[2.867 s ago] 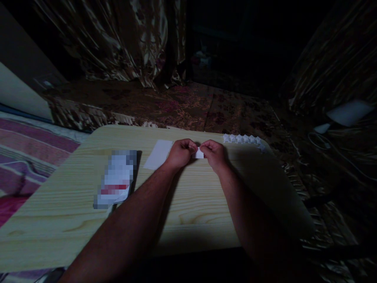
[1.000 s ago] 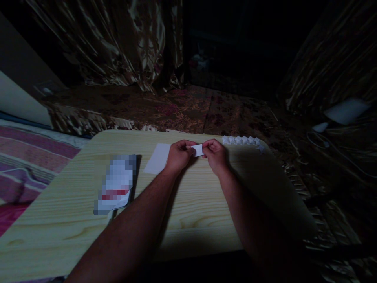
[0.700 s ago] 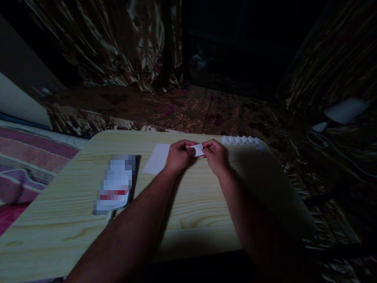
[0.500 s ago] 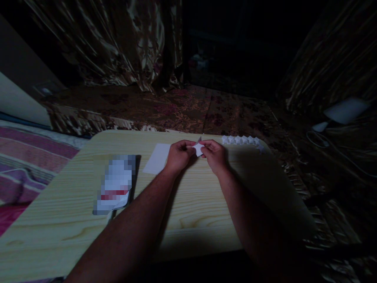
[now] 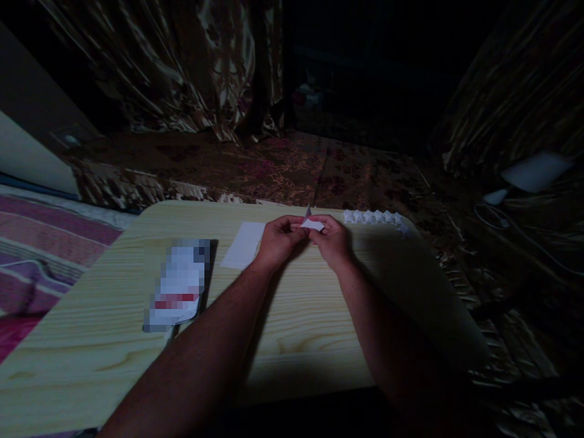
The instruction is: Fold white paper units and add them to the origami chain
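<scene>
A small white folded paper [image 5: 312,225] is pinched between my two hands above the far part of the table, one pointed tip standing up. My left hand [image 5: 279,242] is closed on its left side, thumb and fingers bent around it. From the other side my right hand [image 5: 331,240] grips the same paper, thumb in front. A white paper sheet [image 5: 241,246] lies flat just left of my left hand. To the right of my right hand, several small white folded paper stars [image 5: 373,216] stand in a row along the far edge, with another star [image 5: 404,231] beside the row's end.
On the left of the wood-grain table [image 5: 310,328] lies a phone-like device [image 5: 180,283], its face blurred out, with a cable at its lower end. Striped bedding [image 5: 50,243] borders the left. A white lamp [image 5: 533,171] stands at the right, and patterned curtains [image 5: 237,67] hang behind.
The folded paper has turned in my fingers: its broad face now shows as a flatter strip and the tip stands higher. My right-hand fingers have shifted slightly; the rest stays put.
</scene>
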`<state>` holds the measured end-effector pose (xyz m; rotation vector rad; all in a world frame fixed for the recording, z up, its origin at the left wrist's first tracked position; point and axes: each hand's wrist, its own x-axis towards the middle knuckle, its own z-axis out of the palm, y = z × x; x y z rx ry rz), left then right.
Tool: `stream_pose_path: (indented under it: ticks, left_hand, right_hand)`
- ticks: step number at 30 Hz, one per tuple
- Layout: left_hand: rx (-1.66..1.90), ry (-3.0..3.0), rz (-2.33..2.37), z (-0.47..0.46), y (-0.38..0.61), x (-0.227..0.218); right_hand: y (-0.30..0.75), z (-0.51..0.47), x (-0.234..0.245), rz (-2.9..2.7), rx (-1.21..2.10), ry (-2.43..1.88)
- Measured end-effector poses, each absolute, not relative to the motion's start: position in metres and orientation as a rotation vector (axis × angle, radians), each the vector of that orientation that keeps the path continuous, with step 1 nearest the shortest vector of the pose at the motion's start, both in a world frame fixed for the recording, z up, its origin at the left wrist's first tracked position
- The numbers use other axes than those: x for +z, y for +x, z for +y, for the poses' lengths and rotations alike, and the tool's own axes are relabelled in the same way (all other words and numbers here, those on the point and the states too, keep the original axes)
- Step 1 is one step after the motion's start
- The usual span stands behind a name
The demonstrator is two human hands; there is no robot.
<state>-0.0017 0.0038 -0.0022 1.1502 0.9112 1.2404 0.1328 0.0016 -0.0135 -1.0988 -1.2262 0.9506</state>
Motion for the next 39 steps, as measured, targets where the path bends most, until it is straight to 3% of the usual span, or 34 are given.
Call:
stream_pose_path:
  ticks: [27, 39]
  left_hand:
    - [1.38, 1.279, 1.132, 0.006, -0.004, -0.004]
    - [1.308, 1.31, 1.028, 0.01, -0.006, -0.01]
  right_hand:
    - [0.135, 0.005, -0.018, -1.184, 0.817, -1.121]
    - [0.141, 0.004, -0.016, -1.253, 0.988, -1.139]
